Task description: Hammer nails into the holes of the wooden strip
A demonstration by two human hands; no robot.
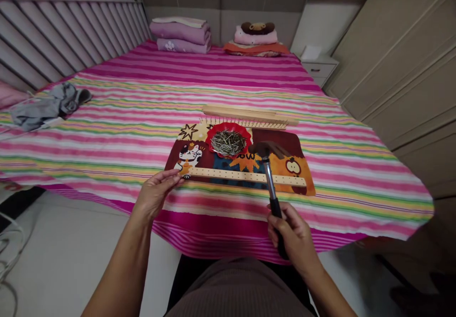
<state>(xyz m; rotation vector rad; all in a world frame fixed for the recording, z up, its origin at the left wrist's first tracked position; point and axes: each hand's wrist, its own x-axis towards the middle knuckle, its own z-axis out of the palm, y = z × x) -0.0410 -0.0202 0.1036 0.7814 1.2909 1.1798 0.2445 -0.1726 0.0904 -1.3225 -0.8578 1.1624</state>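
My right hand [294,238] is closed round the black grip of a hammer [268,165], whose head hangs over the patterned mat [302,174]. A thin wooden strip [228,176] with a row of small holes lies across the mat's front. My left hand [156,191] rests at the strip's left end, fingers stretched out and touching it. Behind the strip sits a red dish [213,134] heaped with metal nails [228,142]. Further back lie wooden strips [249,115] with nails standing in a row.
All of this lies on a bed with a pink striped sheet [142,117]. Grey clothes [50,105] lie at the left, folded blankets [181,34] and pillows [255,39] at the head. A bedside table [318,65] and wardrobe [402,70] stand at the right.
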